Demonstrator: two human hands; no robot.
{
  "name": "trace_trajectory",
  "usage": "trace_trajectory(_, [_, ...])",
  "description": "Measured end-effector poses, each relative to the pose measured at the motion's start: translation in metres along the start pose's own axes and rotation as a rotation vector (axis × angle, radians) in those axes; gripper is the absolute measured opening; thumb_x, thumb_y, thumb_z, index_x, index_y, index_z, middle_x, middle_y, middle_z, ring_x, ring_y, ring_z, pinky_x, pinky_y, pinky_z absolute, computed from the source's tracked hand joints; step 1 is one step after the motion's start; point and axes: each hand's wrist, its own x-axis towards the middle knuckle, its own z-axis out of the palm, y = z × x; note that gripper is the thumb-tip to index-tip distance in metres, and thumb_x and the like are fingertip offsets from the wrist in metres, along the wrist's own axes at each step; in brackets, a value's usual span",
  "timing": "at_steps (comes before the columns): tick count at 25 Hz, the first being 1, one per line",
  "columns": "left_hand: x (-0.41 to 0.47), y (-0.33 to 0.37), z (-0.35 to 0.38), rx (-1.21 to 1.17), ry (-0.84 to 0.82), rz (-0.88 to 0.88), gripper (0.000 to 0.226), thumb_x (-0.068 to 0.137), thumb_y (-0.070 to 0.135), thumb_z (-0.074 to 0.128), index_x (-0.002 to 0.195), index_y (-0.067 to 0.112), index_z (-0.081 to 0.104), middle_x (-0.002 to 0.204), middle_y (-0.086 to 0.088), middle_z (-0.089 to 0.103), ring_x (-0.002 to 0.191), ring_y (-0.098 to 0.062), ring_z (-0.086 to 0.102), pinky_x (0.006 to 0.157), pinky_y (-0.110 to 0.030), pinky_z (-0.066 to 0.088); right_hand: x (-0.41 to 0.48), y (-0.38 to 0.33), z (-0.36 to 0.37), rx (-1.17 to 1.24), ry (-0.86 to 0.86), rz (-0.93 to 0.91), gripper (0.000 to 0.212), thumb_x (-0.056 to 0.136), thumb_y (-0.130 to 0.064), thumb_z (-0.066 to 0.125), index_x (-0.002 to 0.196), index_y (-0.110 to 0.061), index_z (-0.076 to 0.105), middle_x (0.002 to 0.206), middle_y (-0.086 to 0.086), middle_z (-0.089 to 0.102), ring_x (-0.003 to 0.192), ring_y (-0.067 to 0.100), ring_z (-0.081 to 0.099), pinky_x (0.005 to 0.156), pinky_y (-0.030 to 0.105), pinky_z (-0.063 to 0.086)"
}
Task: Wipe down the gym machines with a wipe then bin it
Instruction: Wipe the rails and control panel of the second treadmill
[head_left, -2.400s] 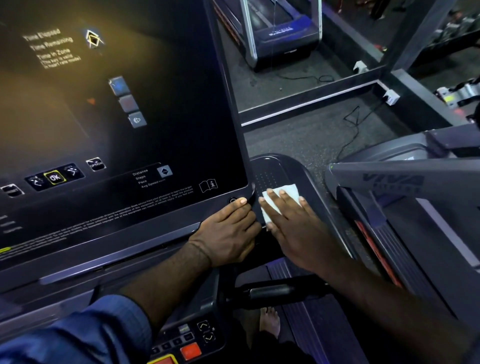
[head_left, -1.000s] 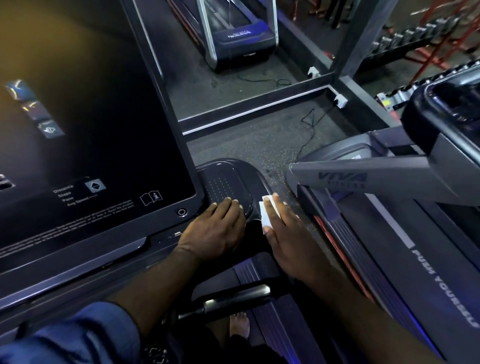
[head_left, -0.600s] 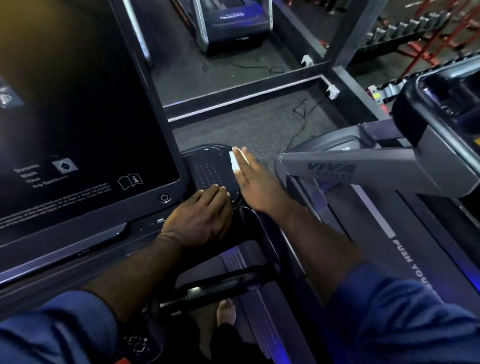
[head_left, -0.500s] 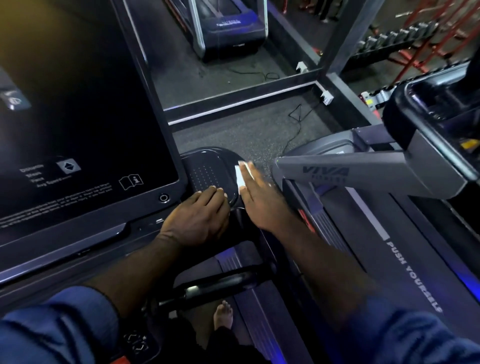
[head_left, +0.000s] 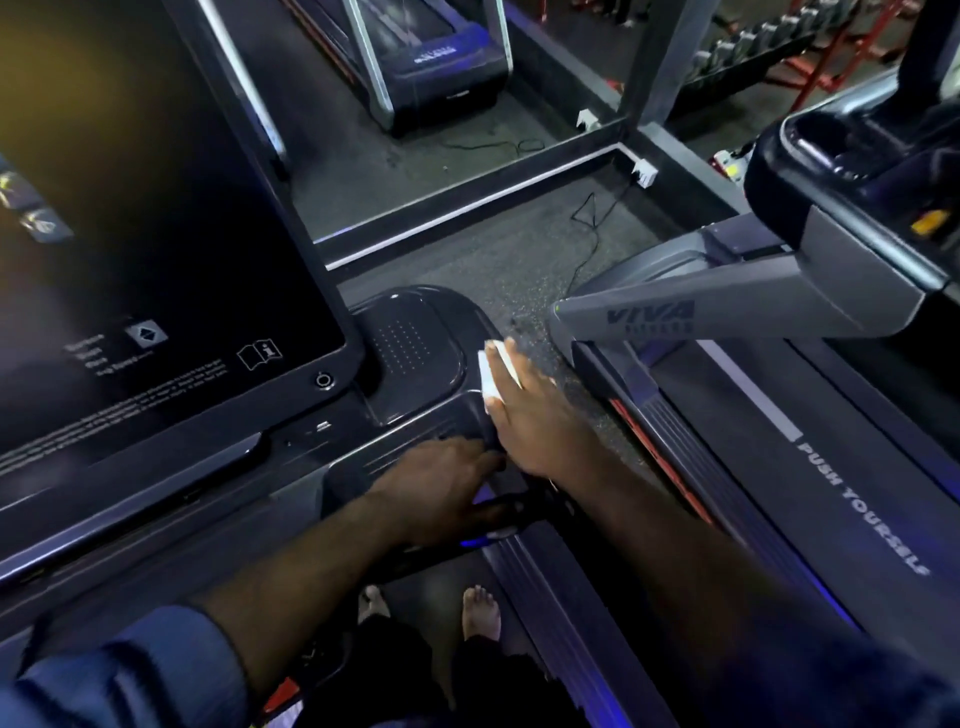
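The big machine (head_left: 410, 353) on the left is being wiped on its right edge. The right hand (head_left: 530, 415) lies flat there, pressing the wipe (head_left: 488, 376) down. The left hand (head_left: 441, 488) rests flat just nearer, holding nothing. It is best to press firmly and rub along the whole edge. I count two near machines, two hands and one wipe.
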Motion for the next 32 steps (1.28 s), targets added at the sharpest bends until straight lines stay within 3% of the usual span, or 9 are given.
trace_trajectory(2, [-0.001, 0.012, 0.007, -0.024, -0.041, -0.076, 0.066, 0.091, 0.074, 0.038, 0.125, 0.023, 0.061, 0.115, -0.003, 0.065, 0.106, -0.027, 0.064, 0.085, -0.037, 0.052, 0.034, -0.009, -0.005, 0.021, -0.051, 0.018, 0.065, 0.108, -0.037, 0.033, 0.166, -0.025, 0.005, 0.174, 0.008, 0.003, 0.157, 0.031, 0.018, 0.125, 0.052, 0.023])
trace_trajectory(4, [-0.001, 0.017, 0.01, -0.041, 0.002, -0.092, 0.063, 0.09, 0.071, 0.046, 0.123, 0.019, 0.061, 0.111, -0.003, 0.063, 0.101, -0.028, 0.062, 0.085, -0.038, 0.051, 0.038, -0.004, -0.01, 0.035, -0.083, 0.015, 0.065, 0.109, -0.036, 0.034, 0.166, -0.026, 0.003, 0.174, 0.006, 0.0, 0.158, 0.028, 0.015, 0.126, 0.051, 0.019])
trace_trajectory(9, [-0.003, 0.023, 0.012, 0.098, 0.041, -0.016, 0.069, 0.077, 0.079, 0.053, 0.116, 0.023, 0.061, 0.111, 0.004, 0.058, 0.097, -0.022, 0.059, 0.085, -0.041, 0.051, -0.097, 0.014, -0.009, 0.056, -0.019, -0.021, 0.058, 0.11, -0.042, 0.016, 0.166, -0.032, 0.003, 0.174, -0.002, 0.003, 0.16, 0.018, 0.01, 0.123, 0.052, 0.027])
trace_trajectory(12, [-0.005, 0.025, 0.009, 0.131, 0.054, -0.023, 0.072, 0.075, 0.078, 0.052, 0.121, 0.023, 0.059, 0.123, 0.003, 0.056, 0.107, -0.022, 0.057, 0.091, -0.041, 0.05, -0.149, 0.015, -0.014, 0.08, -0.005, 0.025, 0.059, 0.111, -0.039, 0.022, 0.166, -0.035, 0.001, 0.174, -0.003, 0.003, 0.159, 0.017, 0.012, 0.125, 0.048, 0.026])
trace_trajectory(18, [-0.014, 0.028, 0.014, 0.18, 0.215, 0.065, 0.094, 0.071, 0.069, 0.071, 0.143, 0.009, 0.056, 0.152, -0.012, 0.052, 0.134, -0.032, 0.054, 0.104, -0.045, 0.051, -0.088, 0.011, -0.013, 0.225, -0.119, 0.241, 0.067, 0.11, -0.035, 0.037, 0.165, -0.034, -0.002, 0.174, 0.004, 0.006, 0.16, 0.02, 0.01, 0.129, 0.042, 0.014])
trace_trajectory(21, [-0.013, 0.026, 0.016, 0.147, 0.18, 0.099, 0.098, 0.078, 0.066, 0.069, 0.154, 0.008, 0.047, 0.163, -0.013, 0.042, 0.147, -0.033, 0.045, 0.115, -0.05, 0.045, -0.108, 0.026, -0.01, 0.324, -0.117, 0.26, 0.066, 0.11, -0.033, 0.04, 0.166, -0.029, 0.005, 0.174, 0.002, 0.011, 0.159, 0.017, 0.013, 0.129, 0.038, 0.013])
trace_trajectory(25, [-0.002, 0.023, 0.017, 0.09, 0.109, 0.048, 0.105, 0.082, 0.068, 0.068, 0.164, 0.013, 0.031, 0.172, -0.007, 0.024, 0.159, -0.026, 0.022, 0.126, -0.047, 0.029, -0.135, 0.059, -0.001, 0.486, -0.141, 0.315, 0.073, 0.104, -0.058, 0.036, 0.166, -0.026, 0.017, 0.171, -0.003, 0.021, 0.157, 0.016, 0.021, 0.127, 0.035, 0.014])
trace_trajectory(29, [-0.002, 0.021, 0.02, 0.06, 0.162, 0.044, 0.105, 0.079, 0.067, 0.071, 0.162, 0.013, 0.035, 0.172, -0.006, 0.026, 0.159, -0.024, 0.023, 0.126, -0.047, 0.029, -0.061, 0.045, -0.008, 0.76, -0.215, 0.312, 0.052, 0.111, -0.035, 0.042, 0.159, -0.014, 0.035, 0.158, -0.001, 0.041, 0.144, 0.008, 0.036, 0.117, 0.019, 0.02])
trace_trajectory(32, [0.002, 0.021, 0.019, 0.032, 0.17, 0.046, 0.106, 0.078, 0.066, 0.074, 0.161, 0.011, 0.037, 0.171, -0.007, 0.026, 0.16, -0.025, 0.018, 0.128, -0.049, 0.025, -0.027, 0.045, -0.005, 0.963, -0.276, 0.309, 0.058, 0.107, -0.035, 0.047, 0.159, -0.012, 0.035, 0.159, -0.003, 0.039, 0.145, 0.009, 0.037, 0.123, 0.022, 0.025])
